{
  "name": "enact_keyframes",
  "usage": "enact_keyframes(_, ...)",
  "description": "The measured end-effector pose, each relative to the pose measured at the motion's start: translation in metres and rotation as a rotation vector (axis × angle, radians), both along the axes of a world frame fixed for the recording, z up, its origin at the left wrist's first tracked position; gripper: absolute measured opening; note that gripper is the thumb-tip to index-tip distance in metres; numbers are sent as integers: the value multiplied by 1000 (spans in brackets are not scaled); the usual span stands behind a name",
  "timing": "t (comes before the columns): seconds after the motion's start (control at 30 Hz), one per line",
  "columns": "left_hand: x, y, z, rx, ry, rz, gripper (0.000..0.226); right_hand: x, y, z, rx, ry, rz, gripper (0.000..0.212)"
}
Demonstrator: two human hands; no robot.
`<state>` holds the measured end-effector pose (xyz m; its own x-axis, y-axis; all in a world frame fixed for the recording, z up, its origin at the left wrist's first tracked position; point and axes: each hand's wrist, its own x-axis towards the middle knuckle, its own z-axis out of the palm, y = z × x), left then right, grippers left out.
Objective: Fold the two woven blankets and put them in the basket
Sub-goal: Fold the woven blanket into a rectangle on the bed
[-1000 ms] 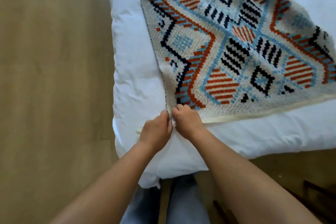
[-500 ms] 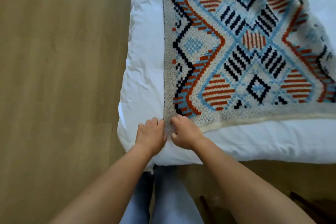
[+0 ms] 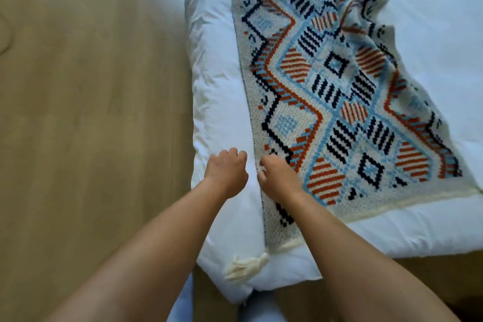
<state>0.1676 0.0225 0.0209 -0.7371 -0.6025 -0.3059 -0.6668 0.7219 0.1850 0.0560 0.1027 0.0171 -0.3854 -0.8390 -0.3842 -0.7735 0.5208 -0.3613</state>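
Wooden floor (image 3: 91, 112), white bed (image 3: 217, 81): both my hands have left the tasselled corner (image 3: 251, 265) of the woven blanket (image 3: 339, 112).
My left hand (image 3: 226, 172), clenched and empty, sits just beside the spread blanket; my right hand (image 3: 278, 179) curls on its left edge, grip unclear. Folding is yet to start.

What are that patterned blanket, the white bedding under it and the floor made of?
The blanket looks like chunky yarn, wool or acrylic, matte: blocky stitch grid, cream tassel at its corner. The bedding is smooth white cloth, probably cotton, puffy and creased like a filled duvet. The floor is pale wood or wood-look laminate: faint grain, low sheen.
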Motion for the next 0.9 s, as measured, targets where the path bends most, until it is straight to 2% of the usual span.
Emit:
enact_keyframes(0.13, 20, -64, 16, 2, 25, -100, 22, 26, -54, 13, 6, 12, -120, 26)
enact_keyframes(0.4, 13, -174, 42, -61, 46, -179, 25, 37, -154, 37, -87, 79, -180, 27)
enact_keyframes(0.73, -69, -315, 64, -87, 24, -239, 29, -36, -282, 45, -116, 79, -271, 30)
enact_keyframes(0.9, -123, -391, 79, -41, 25, -258, 28, -92, -371, 57, -73, 62, -227, 31)
